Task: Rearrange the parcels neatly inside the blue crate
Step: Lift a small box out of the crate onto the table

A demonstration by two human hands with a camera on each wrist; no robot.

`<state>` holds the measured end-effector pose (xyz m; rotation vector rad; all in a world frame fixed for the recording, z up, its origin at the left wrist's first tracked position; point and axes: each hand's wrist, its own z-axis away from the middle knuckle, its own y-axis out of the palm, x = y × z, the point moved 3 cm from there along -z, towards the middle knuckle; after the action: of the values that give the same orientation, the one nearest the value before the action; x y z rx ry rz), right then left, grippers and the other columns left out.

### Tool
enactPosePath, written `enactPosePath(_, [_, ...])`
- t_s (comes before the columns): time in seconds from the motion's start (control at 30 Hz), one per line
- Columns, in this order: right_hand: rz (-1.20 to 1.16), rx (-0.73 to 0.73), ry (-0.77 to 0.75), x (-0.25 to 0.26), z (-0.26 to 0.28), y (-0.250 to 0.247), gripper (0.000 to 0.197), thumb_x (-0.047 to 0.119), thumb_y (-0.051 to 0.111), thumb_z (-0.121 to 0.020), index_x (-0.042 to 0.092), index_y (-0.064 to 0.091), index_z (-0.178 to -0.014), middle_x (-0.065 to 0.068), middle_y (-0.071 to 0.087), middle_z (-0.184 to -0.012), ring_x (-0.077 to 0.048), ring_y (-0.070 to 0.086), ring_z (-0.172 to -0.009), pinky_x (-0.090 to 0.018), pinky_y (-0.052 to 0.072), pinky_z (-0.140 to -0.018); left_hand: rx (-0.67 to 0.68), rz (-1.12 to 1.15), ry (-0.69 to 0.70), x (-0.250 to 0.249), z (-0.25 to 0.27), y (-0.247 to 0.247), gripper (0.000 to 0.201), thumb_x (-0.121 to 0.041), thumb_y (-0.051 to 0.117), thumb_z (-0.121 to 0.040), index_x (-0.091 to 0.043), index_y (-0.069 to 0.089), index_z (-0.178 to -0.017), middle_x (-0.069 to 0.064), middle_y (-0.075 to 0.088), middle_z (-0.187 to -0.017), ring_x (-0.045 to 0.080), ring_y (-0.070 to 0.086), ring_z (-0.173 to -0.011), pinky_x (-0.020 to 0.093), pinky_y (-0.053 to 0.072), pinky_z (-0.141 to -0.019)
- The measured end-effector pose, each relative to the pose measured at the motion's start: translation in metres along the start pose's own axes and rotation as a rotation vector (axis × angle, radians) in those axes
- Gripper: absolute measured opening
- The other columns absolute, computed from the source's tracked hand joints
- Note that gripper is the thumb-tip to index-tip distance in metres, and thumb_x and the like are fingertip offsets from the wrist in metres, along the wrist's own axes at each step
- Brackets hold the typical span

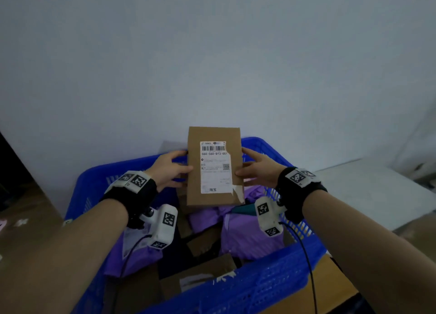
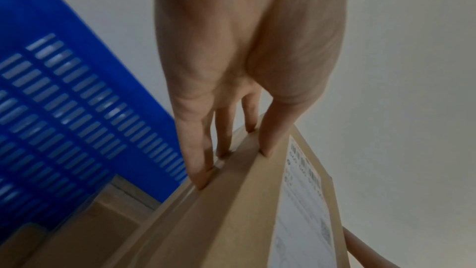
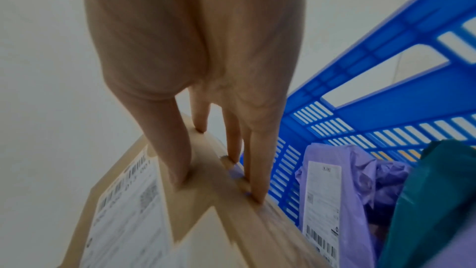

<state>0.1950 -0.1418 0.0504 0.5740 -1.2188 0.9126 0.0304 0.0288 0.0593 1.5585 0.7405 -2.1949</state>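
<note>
Nearest the camera, the blue crate's front wall ran across the bottom of the head view, w/ a plain cardboard box lying just inside it. Further in lay purple mailer bags, one w/ a white label facing up in the right wrist view, and a teal bag beside them, near the right wall.

Above these, both hands held one brown cardboard parcel upright over the crate's far half, label toward the camera. Left hand gripped its left edge, thumb on the front face, fingers along the side and back. Right hand gripped the right edge the same way, thumb in front, fingers behind. Parcel clear of the bags below.

Beyond stood the crate's slotted far wall, then a pale room wall.
</note>
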Motion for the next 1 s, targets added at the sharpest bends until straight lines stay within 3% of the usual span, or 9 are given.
enactPosePath(0.07, [-0.028, -0.035, -0.043, 0.005, 0.004, -0.005, 0.082, -0.014, 0.059, -0.081, 0.033, 0.034, -0.144, -0.016, 0.064, -0.118, -0.030, 0.064, -0.098, -0.047, 0.053, -0.086, 0.028, 0.007, 0.044, -0.012, -0.003, 0.005, 0.061, -0.004, 0.060, -0.088, -0.024, 0.038, -0.142, 0.011, 0.065, -0.116, 0.029, 0.061, -0.110, 0.055, 0.047, -0.097])
enactPosePath(0.17, [-0.081, -0.098, -0.097, 0.012, 0.013, -0.018, 0.086, -0.018, 0.059, -0.079, 0.033, 0.034, -0.144, -0.018, 0.058, -0.128, -0.033, 0.061, -0.108, -0.051, 0.052, -0.089, 0.056, 0.035, 0.119, -0.031, -0.006, 0.017, 0.060, 0.001, 0.056, -0.090, -0.023, 0.038, -0.142, 0.006, 0.066, -0.104, 0.024, 0.064, -0.094, 0.047, 0.053, -0.086])
enactPosePath(0.3, [-0.153, -0.157, -0.156, 0.023, 0.023, -0.046, 0.085, -0.019, 0.057, -0.079, 0.032, 0.037, -0.143, -0.015, 0.056, -0.132, -0.034, 0.058, -0.115, -0.056, 0.046, -0.097, 0.069, 0.044, 0.200, -0.058, -0.010, 0.036, 0.061, 0.001, 0.057, -0.089, -0.023, 0.039, -0.142, 0.013, 0.064, -0.115, 0.025, 0.065, -0.095, 0.042, 0.056, -0.079])
enactPosePath(0.47, [-0.200, -0.217, -0.239, 0.033, 0.035, -0.093, 0.080, -0.015, 0.059, -0.080, 0.033, 0.039, -0.141, -0.005, 0.053, -0.137, -0.027, 0.057, -0.117, -0.043, 0.055, -0.083, 0.098, 0.092, 0.288, -0.093, -0.025, 0.070, 0.056, 0.000, 0.059, -0.088, -0.019, 0.044, -0.139, 0.008, 0.065, -0.108, 0.018, 0.065, -0.091, 0.035, 0.059, -0.071])
enactPosePath(0.53, [-0.187, -0.236, -0.273, 0.035, 0.039, -0.115, 0.078, -0.013, 0.060, -0.081, 0.032, 0.039, -0.142, -0.001, 0.052, -0.138, -0.024, 0.057, -0.117, -0.043, 0.052, -0.088, 0.106, 0.107, 0.310, -0.107, -0.032, 0.092, 0.052, -0.001, 0.058, -0.089, -0.016, 0.046, -0.138, 0.010, 0.064, -0.116, 0.018, 0.065, -0.094, 0.031, 0.058, -0.066])
enactPosePath(0.7, [-0.165, -0.263, -0.330, 0.035, 0.041, -0.188, 0.075, -0.010, 0.058, -0.084, 0.031, 0.037, -0.143, 0.005, 0.051, -0.140, -0.023, 0.053, -0.124, -0.048, 0.046, -0.099, 0.123, 0.136, 0.353, -0.136, -0.057, 0.167, 0.052, 0.001, 0.053, -0.091, -0.011, 0.043, -0.141, 0.011, 0.059, -0.129, 0.020, 0.059, -0.107, 0.027, 0.053, -0.069])
enactPosePath(0.87, [-0.159, -0.305, -0.317, 0.025, 0.041, -0.282, 0.073, -0.010, 0.056, -0.086, 0.029, 0.037, -0.144, 0.006, 0.054, -0.137, -0.023, 0.052, -0.123, -0.051, 0.042, -0.104, 0.159, 0.119, 0.344, -0.160, -0.092, 0.259, 0.051, 0.001, 0.049, -0.094, -0.011, 0.040, -0.143, 0.011, 0.057, -0.134, 0.022, 0.056, -0.113, 0.041, 0.048, -0.095])
enactPosePath(0.93, [-0.137, -0.313, -0.293, 0.015, 0.040, -0.320, 0.073, -0.009, 0.058, -0.084, 0.031, 0.040, -0.142, 0.007, 0.053, -0.138, -0.024, 0.052, -0.125, -0.052, 0.041, -0.105, 0.180, 0.104, 0.317, -0.168, -0.108, 0.296, 0.050, 0.002, 0.048, -0.094, -0.010, 0.041, -0.142, 0.012, 0.059, -0.127, 0.022, 0.059, -0.104, 0.038, 0.052, -0.088])
enactPosePath(1.0, [-0.124, -0.316, -0.254, 0.003, 0.038, -0.358, 0.071, -0.009, 0.059, -0.083, 0.032, 0.042, -0.140, 0.008, 0.054, -0.138, -0.023, 0.052, -0.125, -0.052, 0.040, -0.105, 0.202, 0.060, 0.284, -0.172, -0.123, 0.331, 0.047, 0.003, 0.048, -0.094, -0.008, 0.043, -0.140, 0.012, 0.061, -0.116, 0.019, 0.062, -0.088, 0.029, 0.056, -0.070])
